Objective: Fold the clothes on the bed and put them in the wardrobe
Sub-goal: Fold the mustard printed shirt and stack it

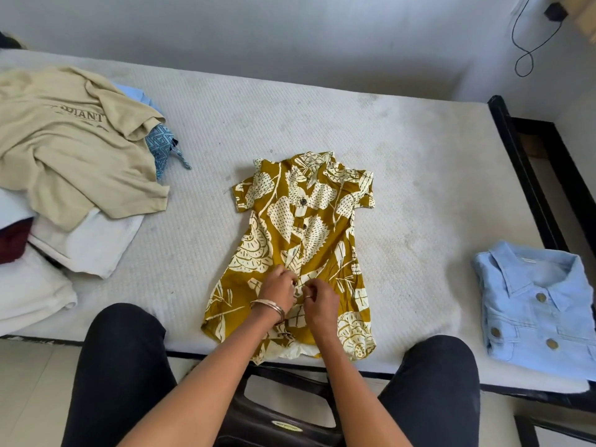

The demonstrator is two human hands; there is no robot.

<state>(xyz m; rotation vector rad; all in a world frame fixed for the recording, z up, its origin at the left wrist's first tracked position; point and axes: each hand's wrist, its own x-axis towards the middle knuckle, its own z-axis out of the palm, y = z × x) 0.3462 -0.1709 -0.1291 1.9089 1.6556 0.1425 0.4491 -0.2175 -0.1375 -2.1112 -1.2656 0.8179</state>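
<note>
A mustard-yellow shirt with a cream leaf print (300,227) lies flat and front-up in the middle of the white mattress (419,175), collar towards the wall. My left hand (279,290) and my right hand (319,300) meet at the shirt's button placket in its lower part, fingers curled and pinching the fabric there. A folded light-blue shirt (535,308) with brown buttons lies at the right, near the bed's front edge.
A heap of unfolded clothes fills the left: a beige T-shirt (71,146), a blue patterned piece (161,146), white garments (87,246) and a maroon one (13,240). The black bed frame (516,162) borders the right. My knees and a black stool are below.
</note>
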